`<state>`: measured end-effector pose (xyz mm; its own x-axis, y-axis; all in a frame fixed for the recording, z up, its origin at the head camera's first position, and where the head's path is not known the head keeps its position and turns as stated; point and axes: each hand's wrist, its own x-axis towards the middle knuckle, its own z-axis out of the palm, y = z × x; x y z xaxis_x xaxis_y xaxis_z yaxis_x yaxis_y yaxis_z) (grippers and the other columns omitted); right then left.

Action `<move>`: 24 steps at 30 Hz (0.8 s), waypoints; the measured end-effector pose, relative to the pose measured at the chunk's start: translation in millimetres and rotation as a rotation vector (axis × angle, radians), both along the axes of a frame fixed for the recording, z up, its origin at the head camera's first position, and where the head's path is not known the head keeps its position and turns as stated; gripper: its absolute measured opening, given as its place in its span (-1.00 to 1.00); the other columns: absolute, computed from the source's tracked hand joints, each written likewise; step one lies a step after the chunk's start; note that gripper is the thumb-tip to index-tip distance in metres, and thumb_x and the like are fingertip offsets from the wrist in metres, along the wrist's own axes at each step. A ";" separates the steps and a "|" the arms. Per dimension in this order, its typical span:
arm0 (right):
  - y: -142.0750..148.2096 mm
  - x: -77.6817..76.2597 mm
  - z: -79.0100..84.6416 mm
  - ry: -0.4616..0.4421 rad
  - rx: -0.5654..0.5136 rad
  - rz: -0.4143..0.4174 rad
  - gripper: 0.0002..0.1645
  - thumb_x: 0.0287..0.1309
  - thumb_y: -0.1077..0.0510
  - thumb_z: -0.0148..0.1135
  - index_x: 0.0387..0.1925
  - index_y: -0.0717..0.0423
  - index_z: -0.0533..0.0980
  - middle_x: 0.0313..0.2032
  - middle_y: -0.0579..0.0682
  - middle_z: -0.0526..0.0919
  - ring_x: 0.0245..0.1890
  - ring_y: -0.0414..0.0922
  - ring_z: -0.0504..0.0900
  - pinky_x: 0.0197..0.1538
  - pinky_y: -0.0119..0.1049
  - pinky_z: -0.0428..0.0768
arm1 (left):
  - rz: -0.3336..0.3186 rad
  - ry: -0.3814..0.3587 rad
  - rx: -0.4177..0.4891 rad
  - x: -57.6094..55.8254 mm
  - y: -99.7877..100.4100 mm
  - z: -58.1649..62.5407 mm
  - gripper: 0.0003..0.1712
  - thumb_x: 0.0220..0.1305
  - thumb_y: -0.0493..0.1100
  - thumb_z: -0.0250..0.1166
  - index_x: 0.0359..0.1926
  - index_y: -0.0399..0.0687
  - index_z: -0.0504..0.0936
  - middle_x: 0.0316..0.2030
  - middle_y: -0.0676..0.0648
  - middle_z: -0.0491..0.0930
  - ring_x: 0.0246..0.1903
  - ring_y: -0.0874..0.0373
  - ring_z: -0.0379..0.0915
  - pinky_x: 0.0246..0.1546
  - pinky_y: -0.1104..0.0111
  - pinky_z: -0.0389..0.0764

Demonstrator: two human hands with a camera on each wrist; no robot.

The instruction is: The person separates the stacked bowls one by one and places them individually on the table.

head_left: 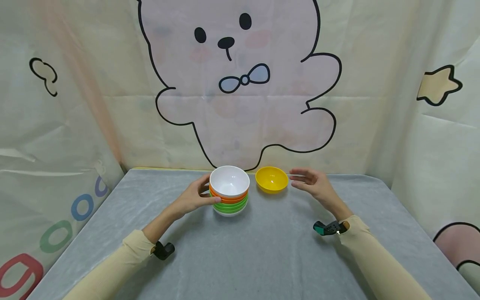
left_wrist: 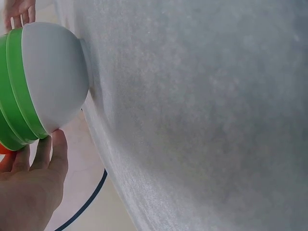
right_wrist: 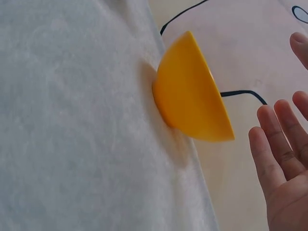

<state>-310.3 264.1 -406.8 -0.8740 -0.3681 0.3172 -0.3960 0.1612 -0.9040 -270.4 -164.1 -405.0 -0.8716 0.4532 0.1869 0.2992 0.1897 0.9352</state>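
A stack of bowls stands on the table, with a white bowl (head_left: pixel 229 181) on top, orange and green bowls (head_left: pixel 230 205) under it and another white bowl (left_wrist: pixel 55 72) at the bottom. My left hand (head_left: pixel 195 195) holds the stack from its left side, thumb at the front and fingers round the back. Just right of the stack sits a single yellow bowl (head_left: pixel 271 180), upright. My right hand (head_left: pixel 313 183) is beside that bowl, apart from it. Its fingers (right_wrist: pixel 284 144) are extended and hold nothing.
A grey cloth (head_left: pixel 240 258) covers the table. Behind its back edge hangs a curtain (head_left: pixel 360 125) printed with a bear, and more printed sheets flank both sides. A dark strap device (head_left: pixel 330 228) is on the right wrist, another (head_left: pixel 163 251) on the left.
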 end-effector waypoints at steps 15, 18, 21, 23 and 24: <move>-29.9 -3.1 7.9 0.000 0.007 0.060 -0.40 0.28 0.25 0.41 0.28 0.34 0.45 0.25 0.32 0.48 0.21 0.23 0.52 0.13 -0.25 0.60 | 0.016 0.002 -0.011 -1.5 -2.2 -2.9 -0.07 0.22 -0.14 0.52 0.52 -0.05 0.26 0.42 -0.13 0.31 0.35 -0.20 0.27 0.29 0.00 0.40; -36.5 -6.1 6.4 0.007 -0.008 0.082 -0.41 0.28 0.29 0.39 0.28 0.38 0.43 0.25 0.38 0.46 0.20 0.29 0.51 0.13 -0.25 0.60 | 0.016 0.000 -0.016 -1.5 -2.3 -3.3 -0.07 0.22 -0.13 0.52 0.52 -0.04 0.26 0.42 -0.12 0.31 0.35 -0.20 0.27 0.28 0.00 0.40; -43.5 -8.1 6.2 0.014 -0.007 0.091 -0.41 0.28 0.29 0.39 0.28 0.37 0.44 0.25 0.40 0.45 0.20 0.32 0.51 0.13 -0.26 0.59 | 0.015 -0.005 -0.020 -1.0 -1.6 -2.7 -0.07 0.21 -0.15 0.53 0.52 -0.02 0.26 0.42 -0.10 0.32 0.35 -0.19 0.27 0.28 0.01 0.41; -48.2 -8.9 6.7 0.016 0.004 0.086 -0.42 0.28 0.27 0.40 0.28 0.32 0.46 0.25 0.37 0.47 0.19 0.29 0.52 0.14 -0.27 0.59 | 0.015 -0.006 -0.019 -1.1 -1.3 -2.6 -0.07 0.21 -0.15 0.53 0.52 -0.01 0.27 0.42 -0.10 0.32 0.35 -0.19 0.27 0.28 0.01 0.41; -50.4 -9.2 7.1 0.014 0.003 0.087 -0.42 0.28 0.27 0.40 0.28 0.31 0.46 0.25 0.36 0.47 0.19 0.28 0.52 0.14 -0.26 0.59 | 0.016 -0.007 -0.018 -1.0 -0.9 -2.3 -0.07 0.21 -0.15 0.53 0.52 -0.01 0.27 0.42 -0.09 0.32 0.35 -0.19 0.27 0.28 0.01 0.42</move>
